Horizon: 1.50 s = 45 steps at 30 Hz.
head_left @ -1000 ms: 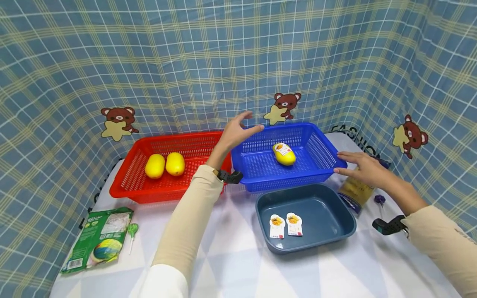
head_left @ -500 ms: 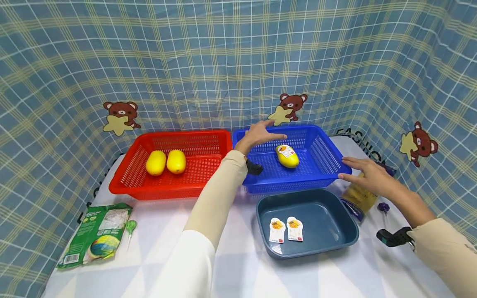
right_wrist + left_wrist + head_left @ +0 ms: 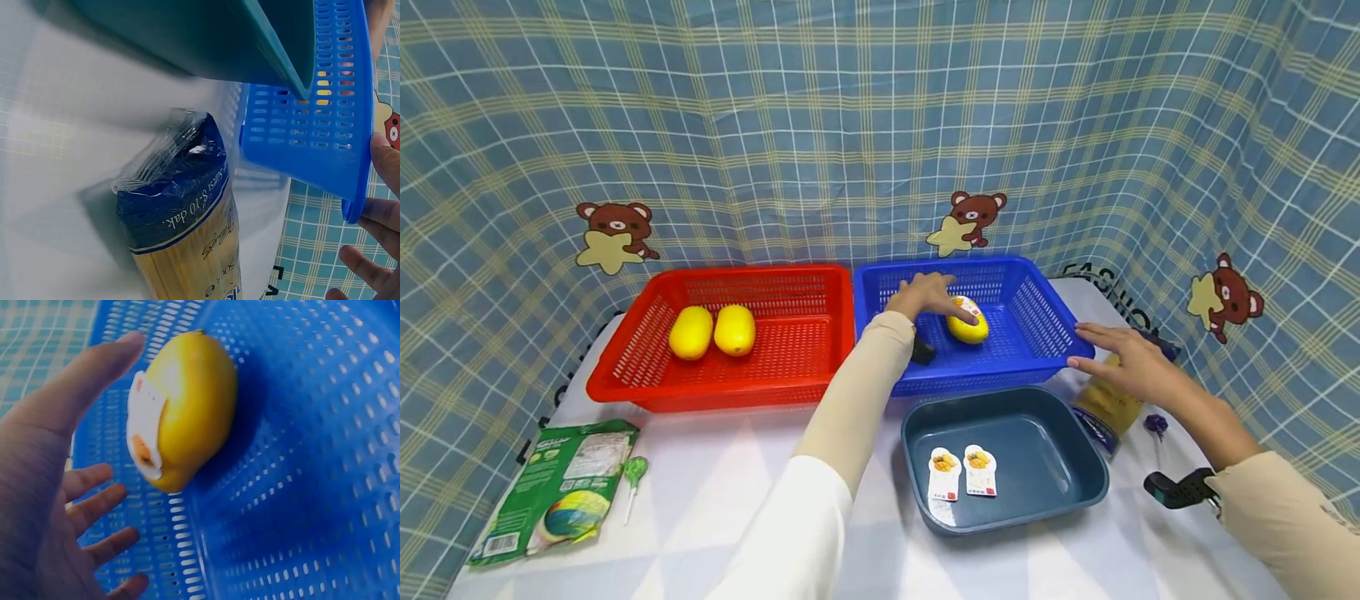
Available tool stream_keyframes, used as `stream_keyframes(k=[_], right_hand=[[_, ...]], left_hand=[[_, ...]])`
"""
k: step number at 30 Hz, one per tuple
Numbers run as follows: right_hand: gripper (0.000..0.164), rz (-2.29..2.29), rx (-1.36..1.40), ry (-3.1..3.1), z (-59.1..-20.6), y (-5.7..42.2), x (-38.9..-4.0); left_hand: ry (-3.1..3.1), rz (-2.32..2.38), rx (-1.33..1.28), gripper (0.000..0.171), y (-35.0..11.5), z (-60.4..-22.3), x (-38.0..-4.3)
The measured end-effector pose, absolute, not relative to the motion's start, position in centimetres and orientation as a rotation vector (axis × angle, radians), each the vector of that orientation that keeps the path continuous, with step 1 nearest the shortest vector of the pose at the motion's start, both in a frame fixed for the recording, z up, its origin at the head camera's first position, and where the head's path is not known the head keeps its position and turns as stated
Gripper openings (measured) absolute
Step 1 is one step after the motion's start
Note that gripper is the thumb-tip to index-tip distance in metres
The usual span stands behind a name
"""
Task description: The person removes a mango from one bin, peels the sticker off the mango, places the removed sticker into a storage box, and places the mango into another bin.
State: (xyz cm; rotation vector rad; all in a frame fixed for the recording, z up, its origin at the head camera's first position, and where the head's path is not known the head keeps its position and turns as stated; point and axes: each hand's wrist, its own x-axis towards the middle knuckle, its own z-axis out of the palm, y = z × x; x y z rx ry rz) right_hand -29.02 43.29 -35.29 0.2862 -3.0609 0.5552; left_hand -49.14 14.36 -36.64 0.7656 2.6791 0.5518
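Note:
A yellow mango (image 3: 967, 332) with a white picture label (image 3: 145, 425) stuck on it lies in the blue basket (image 3: 1033, 335). My left hand (image 3: 927, 295) reaches into this basket, thumb and fingers spread about the mango. In the left wrist view a gap shows between the fingers and the fruit. My right hand (image 3: 1129, 360) touches the basket's right rim with thumb and fingertips, fingers fairly straight. Two more yellow mangoes, one (image 3: 691, 333) beside the other (image 3: 735, 330), sit in the red basket (image 3: 793, 346), bearing no visible label.
In front of the blue basket stands a dark tray (image 3: 1037, 458) holding two labels, one (image 3: 944, 475) left of the other (image 3: 981, 472). A pasta packet (image 3: 194, 219) and purple lollipop (image 3: 1156, 425) lie at right. At left lie a green packet (image 3: 561, 483) and green lollipop (image 3: 635, 469).
My left hand has moved right and down, from above the gap between the baskets to around the labelled mango. The right hand stays at the blue basket's rim.

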Motion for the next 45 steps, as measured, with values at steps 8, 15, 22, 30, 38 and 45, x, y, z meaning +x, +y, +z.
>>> stream_keyframes(k=[8,15,22,30,38,45], right_hand=[[0.073,0.6,0.279,-3.046,-35.8,42.3,-28.8],[0.07,0.59,0.315,-2.998,-36.0,42.0,-28.5],[0.074,0.62,0.291,-3.012,-35.5,41.6,-28.8],[0.074,0.649,0.255,-3.016,-35.7,42.1,-28.4],[0.073,0.632,0.261,-3.022,-35.9,43.4,-27.9],[0.073,0.635,0.291,-3.043,-35.7,43.6,-28.8]], left_hand=[[2.752,0.332,0.787,0.102,14.2,-37.5,-48.0],[2.735,0.366,0.747,0.103,14.1,-37.7,-47.5],[2.734,0.39,0.854,0.098,13.4,-36.1,-48.1],[2.814,0.487,0.952,0.102,12.2,-33.1,-48.0],[2.838,0.585,0.982,0.102,10.3,-31.9,-46.1],[2.849,0.696,1.005,0.098,6.5,-31.2,-44.6]])
